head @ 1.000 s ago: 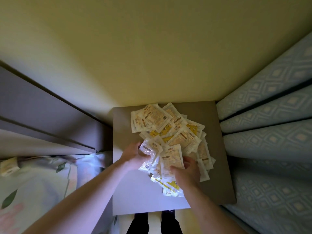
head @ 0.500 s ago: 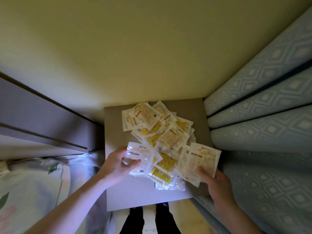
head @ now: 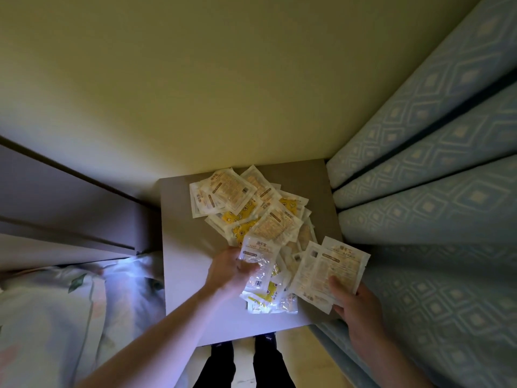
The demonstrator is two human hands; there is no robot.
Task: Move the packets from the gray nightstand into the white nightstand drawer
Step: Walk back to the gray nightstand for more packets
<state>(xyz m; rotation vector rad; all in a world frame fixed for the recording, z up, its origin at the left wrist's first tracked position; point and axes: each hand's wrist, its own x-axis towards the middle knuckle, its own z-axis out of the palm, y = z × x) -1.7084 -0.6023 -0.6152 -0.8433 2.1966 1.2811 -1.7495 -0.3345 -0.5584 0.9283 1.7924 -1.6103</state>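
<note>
A gray nightstand stands against a pale yellow wall, wedged between a gray headboard on the left and blue diamond-patterned curtains on the right. We see the left hand pinching a clear white packet at the near end of the heap, thumb curled over its face. The right hand grips a fanned sheaf of packets lifted over the nightstand's right edge, just beside the curtains. The remaining pile of packets, white and yellow, spreads from the far edge toward the middle. The near-left part of the top lies bare. Floral bedding crowds the left edge. The print on the packets is too small for us to read.
</note>
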